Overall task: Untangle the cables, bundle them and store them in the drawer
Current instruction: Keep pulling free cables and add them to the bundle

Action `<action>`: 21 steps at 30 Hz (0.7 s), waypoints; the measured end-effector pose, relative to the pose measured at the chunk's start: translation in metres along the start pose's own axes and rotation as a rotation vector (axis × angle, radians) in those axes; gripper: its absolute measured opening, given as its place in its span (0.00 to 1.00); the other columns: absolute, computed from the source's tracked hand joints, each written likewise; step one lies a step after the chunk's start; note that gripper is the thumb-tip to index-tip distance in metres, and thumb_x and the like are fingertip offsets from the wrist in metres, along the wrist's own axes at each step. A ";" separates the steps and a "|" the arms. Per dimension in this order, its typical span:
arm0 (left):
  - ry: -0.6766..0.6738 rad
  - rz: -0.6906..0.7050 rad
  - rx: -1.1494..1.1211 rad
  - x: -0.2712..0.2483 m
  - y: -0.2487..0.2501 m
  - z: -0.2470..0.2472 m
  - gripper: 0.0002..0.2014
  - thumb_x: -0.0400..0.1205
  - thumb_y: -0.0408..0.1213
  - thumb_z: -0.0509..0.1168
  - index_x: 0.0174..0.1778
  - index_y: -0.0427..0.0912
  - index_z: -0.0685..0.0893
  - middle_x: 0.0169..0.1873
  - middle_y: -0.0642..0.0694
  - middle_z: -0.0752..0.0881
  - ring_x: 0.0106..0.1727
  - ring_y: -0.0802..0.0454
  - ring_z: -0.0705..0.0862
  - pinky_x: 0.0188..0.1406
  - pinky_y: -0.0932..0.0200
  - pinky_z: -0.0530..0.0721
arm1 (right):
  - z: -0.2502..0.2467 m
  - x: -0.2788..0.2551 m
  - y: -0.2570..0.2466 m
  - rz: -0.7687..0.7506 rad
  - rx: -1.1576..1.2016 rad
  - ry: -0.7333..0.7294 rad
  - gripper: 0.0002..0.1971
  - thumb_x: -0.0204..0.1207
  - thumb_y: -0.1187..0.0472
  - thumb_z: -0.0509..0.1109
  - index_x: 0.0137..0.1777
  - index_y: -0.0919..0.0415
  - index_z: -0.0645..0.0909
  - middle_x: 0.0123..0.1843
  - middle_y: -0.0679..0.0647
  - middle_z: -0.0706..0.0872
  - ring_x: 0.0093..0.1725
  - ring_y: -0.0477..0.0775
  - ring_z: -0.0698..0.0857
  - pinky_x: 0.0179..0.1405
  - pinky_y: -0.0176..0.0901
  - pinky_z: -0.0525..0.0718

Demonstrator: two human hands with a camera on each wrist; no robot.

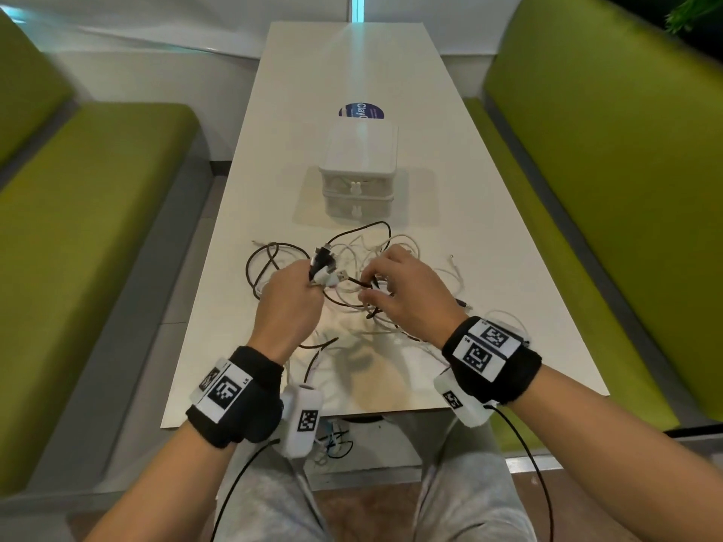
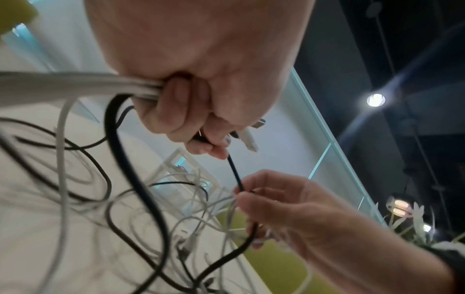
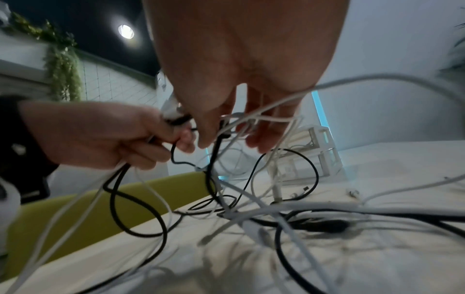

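A tangle of black and white cables lies on the white table, lifted in the middle. My left hand grips a bunch of cable ends, black and white plugs sticking out above the fist; in the left wrist view the left hand is curled round them. My right hand pinches one black cable just right of the left fist, with white loops draped over its fingers. A small white two-drawer box stands behind the cables, both drawers closed.
Green bench seats run along both sides of the narrow table. A round blue sticker lies behind the drawer box. Loose cable ends trail toward the table's near edge and the right side.
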State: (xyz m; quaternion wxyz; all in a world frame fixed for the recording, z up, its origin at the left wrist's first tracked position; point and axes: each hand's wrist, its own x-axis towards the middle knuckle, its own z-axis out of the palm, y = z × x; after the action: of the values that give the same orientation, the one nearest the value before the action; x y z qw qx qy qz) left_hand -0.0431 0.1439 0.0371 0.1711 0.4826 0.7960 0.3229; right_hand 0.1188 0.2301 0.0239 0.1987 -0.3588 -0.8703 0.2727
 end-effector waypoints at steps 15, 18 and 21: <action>-0.023 0.070 -0.008 -0.010 0.001 -0.006 0.07 0.80 0.25 0.57 0.39 0.37 0.77 0.32 0.44 0.80 0.31 0.49 0.73 0.27 0.54 0.64 | -0.002 0.001 0.004 0.216 0.206 0.158 0.06 0.78 0.64 0.71 0.51 0.53 0.82 0.42 0.48 0.88 0.38 0.50 0.88 0.46 0.49 0.88; 0.050 0.028 -0.009 -0.008 -0.005 -0.012 0.07 0.81 0.26 0.57 0.38 0.36 0.77 0.31 0.44 0.79 0.31 0.48 0.73 0.27 0.54 0.64 | -0.006 0.000 0.004 0.193 0.198 0.147 0.02 0.77 0.62 0.73 0.48 0.56 0.85 0.41 0.48 0.89 0.41 0.51 0.88 0.49 0.46 0.87; 0.058 0.004 0.076 -0.007 -0.011 -0.013 0.08 0.81 0.27 0.58 0.36 0.39 0.72 0.32 0.44 0.78 0.34 0.43 0.74 0.27 0.53 0.63 | -0.013 -0.001 0.004 0.273 0.488 0.141 0.04 0.77 0.68 0.71 0.47 0.61 0.86 0.38 0.54 0.89 0.38 0.57 0.90 0.40 0.51 0.90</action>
State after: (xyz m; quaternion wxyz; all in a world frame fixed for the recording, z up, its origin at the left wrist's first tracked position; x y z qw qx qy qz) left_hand -0.0546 0.1295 0.0388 0.1287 0.4805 0.8115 0.3066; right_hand 0.1286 0.2359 0.0312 0.3009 -0.4320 -0.7066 0.4727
